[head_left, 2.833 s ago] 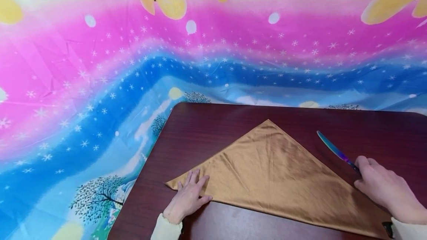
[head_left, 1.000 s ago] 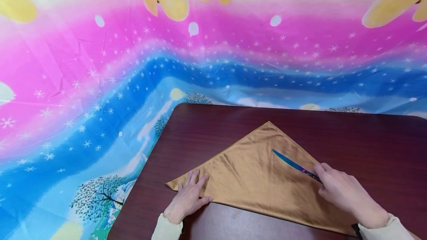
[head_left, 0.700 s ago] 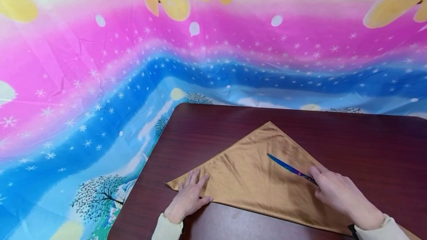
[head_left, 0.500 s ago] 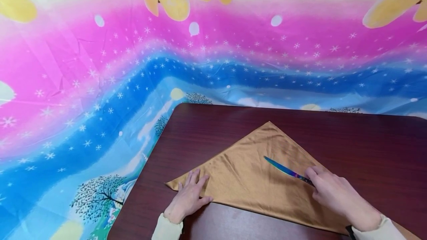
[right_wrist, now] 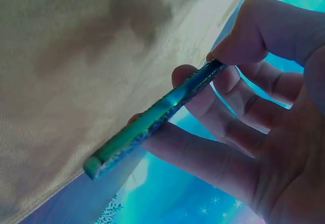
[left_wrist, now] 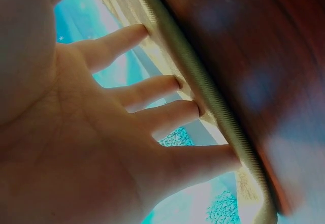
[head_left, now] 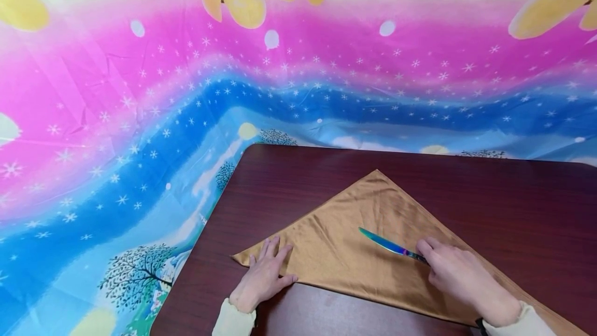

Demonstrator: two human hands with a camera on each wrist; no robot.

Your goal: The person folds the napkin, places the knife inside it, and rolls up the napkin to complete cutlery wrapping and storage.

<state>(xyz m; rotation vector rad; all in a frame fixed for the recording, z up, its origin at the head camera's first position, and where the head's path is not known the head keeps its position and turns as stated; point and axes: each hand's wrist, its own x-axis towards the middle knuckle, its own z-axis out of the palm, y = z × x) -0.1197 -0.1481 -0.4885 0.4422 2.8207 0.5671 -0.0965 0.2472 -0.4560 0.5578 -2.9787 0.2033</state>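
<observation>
A golden satin napkin (head_left: 345, 253), folded into a triangle, lies on the table with its peak pointing away from me. My left hand (head_left: 264, 279) rests on the napkin's left corner, fingers spread. In the left wrist view its straight fingertips touch the cloth (left_wrist: 203, 87) near the folded edge. My right hand (head_left: 459, 276) holds a rainbow-coloured table knife (head_left: 387, 244) above the napkin's right half. The blade points left and away from me. The right wrist view shows the thumb and fingers pinching the patterned knife handle (right_wrist: 152, 120), the blade out of sight there.
The dark reddish-brown table (head_left: 298, 170) has rounded corners and a glossy top. Behind it and to the left hangs a printed cloth backdrop (head_left: 140, 92) in pink and blue with snowflakes and trees. The napkin's right corner runs beneath my right forearm.
My right hand has brought the knife from the table right of the napkin leftward over the cloth, then slightly nearer to me. The left hand and the napkin have stayed in place.
</observation>
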